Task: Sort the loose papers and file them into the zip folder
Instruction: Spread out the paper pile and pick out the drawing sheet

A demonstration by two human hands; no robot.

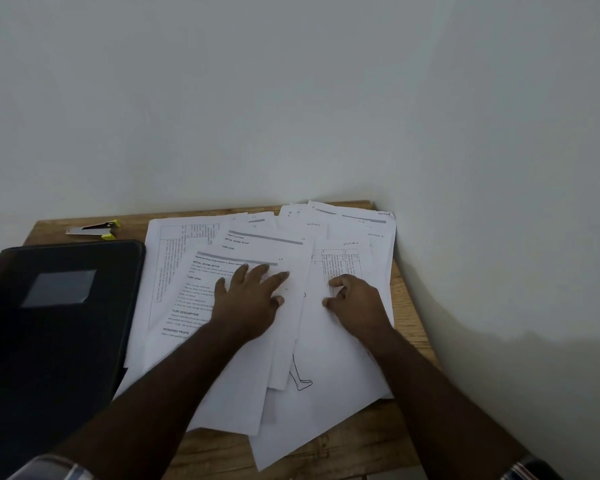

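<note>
Head view looks down on a spread of loose papers (326,344) fanned across the right two thirds of a wooden table (409,313). Most sheets lie with their long axis running from the near edge toward the far wall, tilted a little clockwise, their printed headings at the far end; one sheet with a table (187,233) on it is turned so its rows read sideways. A line drawing of a leg and foot (300,377) shows on a sheet near the middle, partly covered by other pages. The left hand (250,299) lies flat on a printed page (201,289), fingers straight and spread, pressing down on it. The right hand (355,303) rests just beside it on a neighbouring sheet, its fingers curled with the tips on the paper; whether they pinch an edge cannot be made out. The black zip folder (59,320) lies closed on the left of the table, long axis also running away from the person, its right edge touching or overlapping the leftmost papers, a grey label window (61,287) on its cover. A small stapler with yellow-green ends (92,229) sits at the far left corner, lying crosswise. The table stands in a corner of plain pale walls (291,98), and striped sleeve cuffs (52,467) show at the bottom.
</note>
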